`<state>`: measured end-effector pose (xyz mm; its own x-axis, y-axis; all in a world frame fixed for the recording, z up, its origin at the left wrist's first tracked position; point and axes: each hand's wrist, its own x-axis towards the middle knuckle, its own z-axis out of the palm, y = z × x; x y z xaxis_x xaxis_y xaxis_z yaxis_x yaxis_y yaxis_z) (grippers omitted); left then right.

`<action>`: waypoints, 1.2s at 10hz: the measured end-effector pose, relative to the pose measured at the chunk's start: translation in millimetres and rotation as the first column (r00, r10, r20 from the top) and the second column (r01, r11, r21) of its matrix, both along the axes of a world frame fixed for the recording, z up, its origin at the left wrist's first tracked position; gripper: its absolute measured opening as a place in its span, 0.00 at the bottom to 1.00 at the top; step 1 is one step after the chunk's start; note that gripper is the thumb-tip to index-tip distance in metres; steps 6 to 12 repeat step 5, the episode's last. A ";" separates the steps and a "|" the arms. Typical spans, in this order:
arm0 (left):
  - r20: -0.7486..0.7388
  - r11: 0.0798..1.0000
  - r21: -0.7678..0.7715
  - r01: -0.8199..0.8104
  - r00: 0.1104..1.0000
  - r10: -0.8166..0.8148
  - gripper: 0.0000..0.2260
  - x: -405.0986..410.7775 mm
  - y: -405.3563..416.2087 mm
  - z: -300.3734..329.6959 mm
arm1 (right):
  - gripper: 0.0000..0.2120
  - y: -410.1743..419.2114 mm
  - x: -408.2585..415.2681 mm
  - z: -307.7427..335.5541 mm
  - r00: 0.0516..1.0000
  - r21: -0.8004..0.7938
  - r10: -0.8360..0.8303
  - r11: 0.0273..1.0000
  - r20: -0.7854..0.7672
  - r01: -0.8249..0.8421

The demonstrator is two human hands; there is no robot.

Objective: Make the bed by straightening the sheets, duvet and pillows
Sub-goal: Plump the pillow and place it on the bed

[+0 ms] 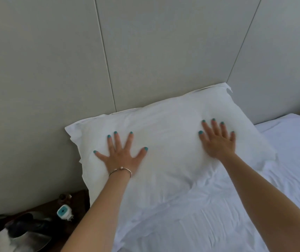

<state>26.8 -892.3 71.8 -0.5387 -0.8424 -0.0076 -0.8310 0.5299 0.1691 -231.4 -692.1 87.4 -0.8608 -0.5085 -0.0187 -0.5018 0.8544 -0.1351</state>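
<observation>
A white pillow (165,140) lies at the head of the bed against a grey padded headboard (145,51). My left hand (121,153) presses flat on the pillow's left half, fingers spread wide, a thin bracelet on the wrist. My right hand (218,140) lies flat on the pillow's right half with straight fingers. Below the pillow, a wrinkled white sheet or duvet (209,219) covers the bed and reaches to the right edge of the view.
A dark wooden bedside table (69,220) stands at the lower left, beside the bed. On it are a small white and teal device (63,212) and a dark object on a pale one (27,231). The headboard closes off the far side.
</observation>
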 end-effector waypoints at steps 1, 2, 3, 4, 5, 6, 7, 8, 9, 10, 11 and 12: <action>-0.047 0.996 0.081 -0.029 0.998 0.033 0.34 27.0 -10.6 0.7 | 0.28 23.7 7.6 -3.8 0.980 0.001 -0.137 0.990 0.141 0.138; -0.132 0.979 0.194 -0.064 0.987 0.091 0.32 48.0 -17.8 6.4 | 0.25 33.8 39.2 -11.3 0.965 -0.091 -0.174 0.977 0.196 0.195; -0.229 0.957 0.277 -0.080 0.962 0.146 0.29 70.0 -6.8 7.6 | 0.25 46.0 95.3 -19.0 0.978 -0.196 -0.075 0.974 0.194 0.113; -0.378 0.948 0.311 -0.061 0.908 0.182 0.28 97.2 14.4 -8.2 | 0.34 63.3 140.7 -48.8 0.932 -0.190 -0.059 0.972 0.358 0.134; -0.451 0.925 0.379 0.021 0.877 0.164 0.28 133.3 38.1 -38.3 | 0.26 88.7 193.5 -110.3 0.878 0.042 -0.059 0.998 0.475 0.044; -0.451 0.925 0.379 0.021 0.877 0.164 0.28 133.3 38.1 -38.3 | 0.26 88.7 193.5 -110.3 0.878 0.042 -0.059 0.998 0.475 0.044; -0.451 0.925 0.379 0.021 0.877 0.164 0.28 133.3 38.1 -38.3 | 0.26 88.7 193.5 -110.3 0.878 0.042 -0.059 0.998 0.475 0.044; -0.451 0.925 0.379 0.021 0.877 0.164 0.28 133.3 38.1 -38.3 | 0.26 88.7 193.5 -110.3 0.878 0.042 -0.059 0.998 0.475 0.044; -0.451 0.925 0.379 0.021 0.877 0.164 0.28 133.3 38.1 -38.3 | 0.26 88.7 193.5 -110.3 0.878 0.042 -0.059 0.998 0.475 0.044; -0.451 0.925 0.379 0.021 0.877 0.164 0.28 133.3 38.1 -38.3 | 0.26 88.7 193.5 -110.3 0.878 0.042 -0.059 0.998 0.475 0.044; -0.451 0.925 0.379 0.021 0.877 0.164 0.28 133.3 38.1 -38.3 | 0.26 88.7 193.5 -110.3 0.878 0.042 -0.059 0.998 0.475 0.044; -0.451 0.925 0.379 0.021 0.877 0.164 0.28 133.3 38.1 -38.3 | 0.26 88.7 193.5 -110.3 0.878 0.042 -0.059 0.998 0.475 0.044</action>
